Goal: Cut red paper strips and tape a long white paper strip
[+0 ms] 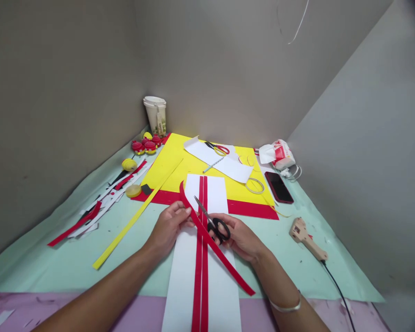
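Note:
My left hand (173,226) pinches a long red strip (224,263) near its upper part; the strip curls at the top and slants down to the right. In my right hand (240,235) is a pair of black-handled scissors (219,230), blades pointing up and left, close beside the strip. Below both hands lies a long white sheet (183,295) with two parallel red bands (204,304) running down its middle. Part of the right fingers is hidden behind the scissor handles.
Yellow sheets (159,170) with red edging lie behind. Left are a yellow strip (138,214), paper scraps (97,214), red pots (138,147) and a cup (155,115). Right are a phone (279,187), tissues (282,154) and a corded glue gun (307,240). Other scissors (218,148) rest at the back.

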